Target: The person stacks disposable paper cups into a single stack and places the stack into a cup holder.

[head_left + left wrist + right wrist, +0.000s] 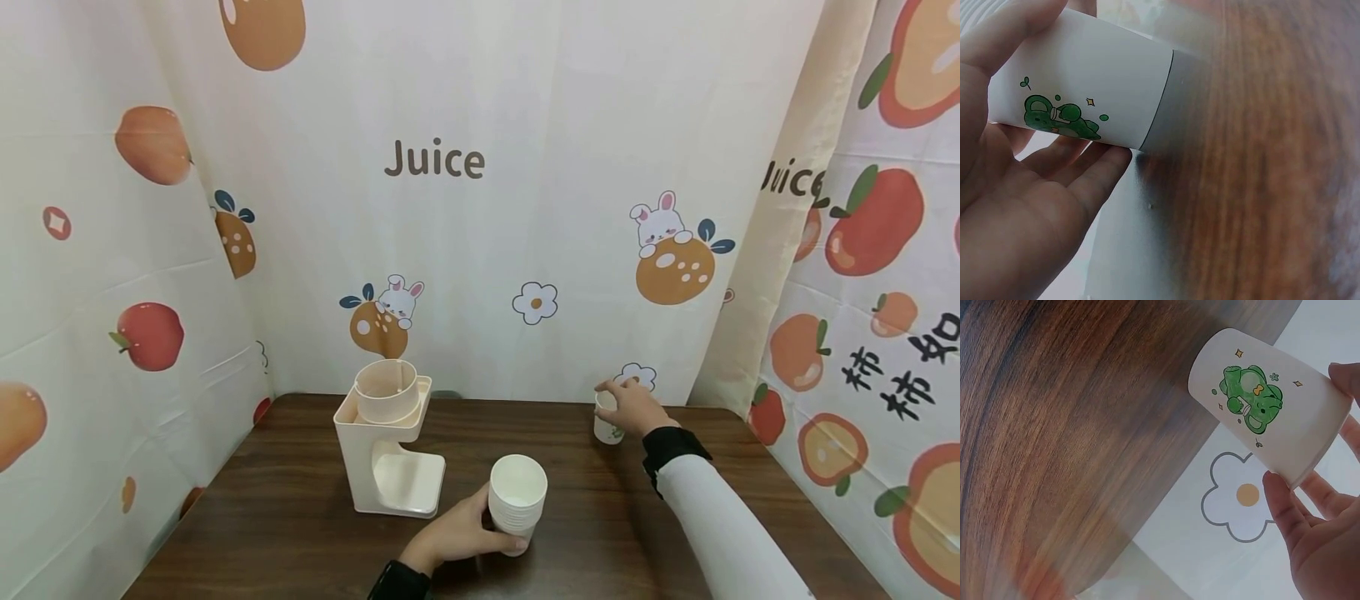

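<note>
My left hand (463, 532) grips a stack of white paper cups (517, 492) from its left side, low down, with the open rims upward. In the left wrist view, the lowest cup (1104, 69) shows a green cartoon bear, and the fingers curl round its wall. Far right, by the table's back edge, my right hand (637, 408) holds a single paper cup (606, 429) near its rim. The right wrist view shows that cup's green bear (1257, 400), with thumb and fingers pinching the rim end. Whether its base touches the table, I cannot tell.
A cream plastic stand (363, 471) with a round holder (386, 392) on top and a flat lower shelf stands left of the stack. The dark wooden table (277, 500) ends against a white fruit-print curtain (487, 233); printed cloth also hangs at both sides.
</note>
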Available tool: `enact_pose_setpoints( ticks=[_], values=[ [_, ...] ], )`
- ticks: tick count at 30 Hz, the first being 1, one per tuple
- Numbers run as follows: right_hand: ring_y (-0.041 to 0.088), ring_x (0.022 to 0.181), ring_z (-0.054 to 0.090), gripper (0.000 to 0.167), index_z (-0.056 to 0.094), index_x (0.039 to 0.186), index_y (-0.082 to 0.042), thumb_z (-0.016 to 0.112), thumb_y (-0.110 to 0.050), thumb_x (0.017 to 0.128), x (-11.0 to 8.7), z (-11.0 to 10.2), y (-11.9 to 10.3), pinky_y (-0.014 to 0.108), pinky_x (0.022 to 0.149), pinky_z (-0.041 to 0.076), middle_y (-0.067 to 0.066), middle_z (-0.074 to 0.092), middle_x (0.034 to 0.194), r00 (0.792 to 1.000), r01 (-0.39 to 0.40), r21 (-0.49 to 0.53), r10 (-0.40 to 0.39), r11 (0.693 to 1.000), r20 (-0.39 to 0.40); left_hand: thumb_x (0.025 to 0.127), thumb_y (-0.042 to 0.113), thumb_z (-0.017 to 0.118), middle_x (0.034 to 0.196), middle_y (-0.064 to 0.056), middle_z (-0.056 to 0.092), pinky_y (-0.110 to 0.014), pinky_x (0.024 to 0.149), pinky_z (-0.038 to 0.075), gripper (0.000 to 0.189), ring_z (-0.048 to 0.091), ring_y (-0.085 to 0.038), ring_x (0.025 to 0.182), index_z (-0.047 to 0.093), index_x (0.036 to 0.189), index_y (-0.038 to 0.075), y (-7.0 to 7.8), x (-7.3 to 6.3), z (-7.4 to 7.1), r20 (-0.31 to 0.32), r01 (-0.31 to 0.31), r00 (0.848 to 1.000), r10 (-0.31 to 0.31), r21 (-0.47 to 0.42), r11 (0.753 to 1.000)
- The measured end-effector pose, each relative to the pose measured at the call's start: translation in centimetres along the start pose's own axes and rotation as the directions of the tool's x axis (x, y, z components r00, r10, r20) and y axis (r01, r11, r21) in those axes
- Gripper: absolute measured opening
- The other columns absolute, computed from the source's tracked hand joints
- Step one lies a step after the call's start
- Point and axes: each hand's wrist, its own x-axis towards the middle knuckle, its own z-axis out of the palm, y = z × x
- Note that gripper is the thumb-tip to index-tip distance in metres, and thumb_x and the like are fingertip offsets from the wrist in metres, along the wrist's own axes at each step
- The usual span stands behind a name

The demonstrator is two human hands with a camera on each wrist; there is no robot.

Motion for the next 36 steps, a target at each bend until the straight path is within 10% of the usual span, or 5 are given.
enact_pose_setpoints(
  ticks=[21,36],
  values=[
    [0.046,0.114,0.052,0.041,0.065,0.131,-0.013,0.071,-0.030,0.094,-1.3,1.1,-1.5,0.060,0.086,0.049,0.028,0.054,0.125,0.990,0.101,0.011,-0.100,0.995,-0.098,0.081,0.030,0.085,0.126,0.010,0.059,-0.050,0.102,0.037,0.081,0.053,-0.017,0.121,0.039,0.148,0.026,0.1,-0.1,0.1,0.002,-0.007,1.000,0.007,-0.010,1.000],
    [0.041,0.119,0.051,0.039,0.067,0.128,-0.013,0.074,-0.026,0.093,-3.6,1.5,-5.0,0.058,0.091,0.048,0.021,0.056,0.126,0.946,0.230,0.062,-0.208,0.971,-0.249,0.082,0.029,0.085,0.127,0.010,0.059,-0.051,0.102,0.037,0.081,0.053,-0.017,0.121,0.038,0.149,0.026,0.1,0.0,0.1,0.009,-0.016,1.000,0.017,-0.026,1.000]
  ],
)
